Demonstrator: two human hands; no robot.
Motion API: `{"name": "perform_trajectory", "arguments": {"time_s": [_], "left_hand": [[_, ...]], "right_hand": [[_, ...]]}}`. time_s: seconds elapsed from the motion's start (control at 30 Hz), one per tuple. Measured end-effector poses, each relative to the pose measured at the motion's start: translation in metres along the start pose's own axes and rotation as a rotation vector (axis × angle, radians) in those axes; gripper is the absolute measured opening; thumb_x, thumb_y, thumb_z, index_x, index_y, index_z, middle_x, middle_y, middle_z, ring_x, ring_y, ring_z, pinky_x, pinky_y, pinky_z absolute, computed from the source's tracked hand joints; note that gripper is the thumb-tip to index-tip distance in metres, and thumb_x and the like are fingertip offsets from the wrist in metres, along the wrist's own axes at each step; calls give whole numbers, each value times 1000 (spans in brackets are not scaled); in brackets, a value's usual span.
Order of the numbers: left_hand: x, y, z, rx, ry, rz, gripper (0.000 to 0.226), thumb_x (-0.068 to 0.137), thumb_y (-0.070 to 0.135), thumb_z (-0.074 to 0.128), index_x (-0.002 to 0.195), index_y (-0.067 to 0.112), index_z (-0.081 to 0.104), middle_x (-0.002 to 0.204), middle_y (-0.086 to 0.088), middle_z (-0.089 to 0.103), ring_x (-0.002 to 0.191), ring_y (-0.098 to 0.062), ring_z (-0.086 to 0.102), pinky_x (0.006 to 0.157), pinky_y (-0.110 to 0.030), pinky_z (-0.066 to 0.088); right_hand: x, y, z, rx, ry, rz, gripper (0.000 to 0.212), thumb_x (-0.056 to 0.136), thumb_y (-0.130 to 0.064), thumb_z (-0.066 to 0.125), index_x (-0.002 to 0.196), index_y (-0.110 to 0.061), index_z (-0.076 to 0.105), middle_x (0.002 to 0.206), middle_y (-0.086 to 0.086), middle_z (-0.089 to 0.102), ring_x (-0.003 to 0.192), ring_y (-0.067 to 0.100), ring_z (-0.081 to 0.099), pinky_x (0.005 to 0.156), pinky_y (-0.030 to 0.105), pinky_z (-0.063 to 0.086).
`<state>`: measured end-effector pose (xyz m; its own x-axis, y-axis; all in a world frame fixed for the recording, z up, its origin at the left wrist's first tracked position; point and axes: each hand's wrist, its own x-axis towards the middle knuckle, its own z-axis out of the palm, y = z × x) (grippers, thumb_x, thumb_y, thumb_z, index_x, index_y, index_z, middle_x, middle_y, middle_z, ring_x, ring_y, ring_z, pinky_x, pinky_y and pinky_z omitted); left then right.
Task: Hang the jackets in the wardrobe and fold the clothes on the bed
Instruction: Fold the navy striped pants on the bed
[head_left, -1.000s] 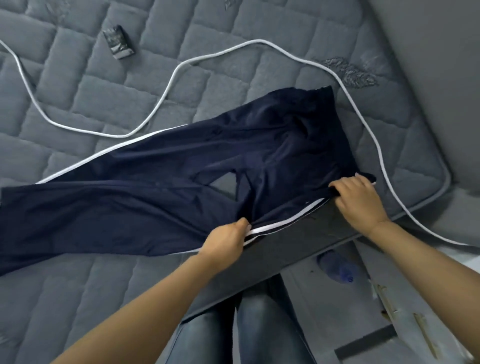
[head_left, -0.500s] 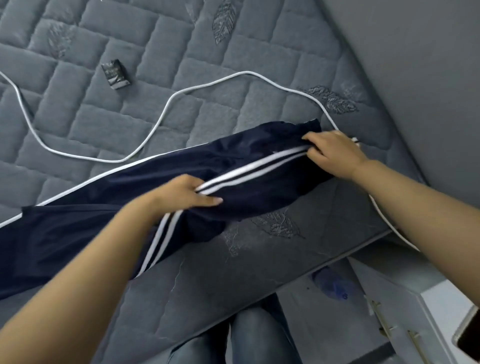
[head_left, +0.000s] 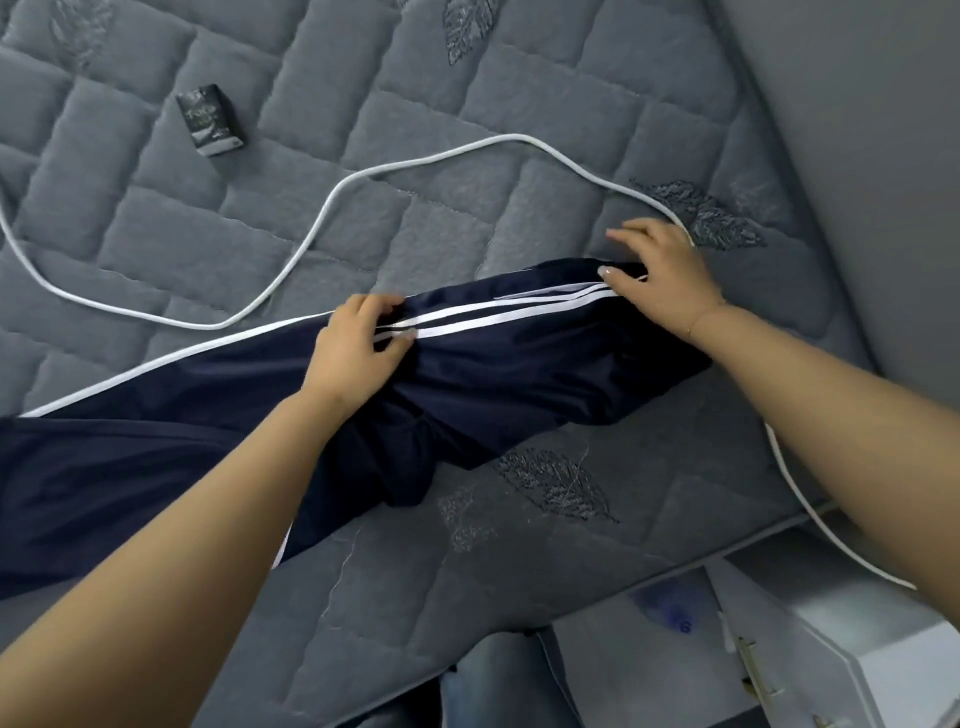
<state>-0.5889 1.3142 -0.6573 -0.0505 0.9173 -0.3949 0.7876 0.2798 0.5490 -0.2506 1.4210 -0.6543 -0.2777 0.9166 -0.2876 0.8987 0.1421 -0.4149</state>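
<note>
Navy track pants with white side stripes lie folded lengthwise across the grey quilted mattress, the legs running off to the left. My left hand pinches the striped seam near the middle of the pants. At the right-hand end of the pants my right hand rests on the fabric with fingers spread and fairly straight, thumb on the stripes.
A white cable loops over the mattress behind the pants and runs off the right edge. A small dark box lies at the back left. A grey wall borders the right. A white cabinet and my jeans-clad legs are below the bed edge.
Both hands carried the near side of the pants away from me and laid it over the far side, so the stripes now face up. My right hand's fingers have straightened.
</note>
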Motion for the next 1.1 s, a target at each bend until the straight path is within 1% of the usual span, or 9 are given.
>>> {"name": "perform_trajectory", "arguments": {"time_s": [0.13,0.23,0.4,0.57,0.67,0.8,0.9,1.0,1.1], "left_hand": [[14,4,11,125,5,47,30,92,35,65,102,7,65,112,-6,56,108,-28,50,87,-39,42],[21,1,7,117,36,12,29,97,39,56,93,11,57,97,-1,54,93,-24,52,73,-31,33],[31,-6,4,18,-5,-133,24,97,44,52,93,20,51,89,3,60,84,-19,52,72,-34,37],[28,-7,8,-183,54,-188,19,96,37,58,86,21,56,77,11,59,82,-16,56,76,-31,42],[24,-9,9,-239,83,-171,20,95,38,60,77,31,54,71,17,59,71,2,53,70,-21,39],[28,-5,8,-263,107,-124,20,93,41,61,76,32,54,69,19,59,67,6,52,69,-17,41],[37,1,8,-240,112,-107,20,90,47,62,77,35,52,70,20,61,68,3,53,69,-21,43],[43,4,8,-164,81,-127,10,92,38,63,91,34,53,85,18,60,87,-9,58,76,-27,41],[34,3,7,-153,90,-151,31,89,29,68,117,21,56,111,6,57,106,-16,56,89,-30,43]], "right_hand": [[19,1,8,-200,-241,-19,36,95,-35,57,122,-11,62,122,14,60,119,33,50,99,40,33],[34,4,7,-312,-97,-25,34,99,-36,49,113,-9,65,117,16,63,113,34,56,93,40,32],[57,6,-1,-297,69,113,30,99,-27,49,120,-11,64,121,19,57,117,37,49,100,41,29],[19,-13,8,-262,135,-287,39,91,-43,59,112,-12,68,111,8,63,108,30,57,108,39,25],[12,-1,1,-360,50,-336,37,87,-40,67,106,-9,68,109,11,61,107,33,56,113,45,22],[29,14,-10,-498,69,-440,28,93,-30,61,95,-2,65,99,18,61,96,37,58,108,46,26],[47,19,-20,-527,183,-280,23,95,-26,55,101,-4,63,100,19,60,98,38,56,108,45,24],[55,9,-16,-487,90,-77,26,94,-21,57,115,-6,61,114,20,57,111,38,51,111,45,21],[41,-13,-1,-394,84,-19,42,92,-13,55,134,-10,51,133,16,51,125,34,44,117,43,15]]}}
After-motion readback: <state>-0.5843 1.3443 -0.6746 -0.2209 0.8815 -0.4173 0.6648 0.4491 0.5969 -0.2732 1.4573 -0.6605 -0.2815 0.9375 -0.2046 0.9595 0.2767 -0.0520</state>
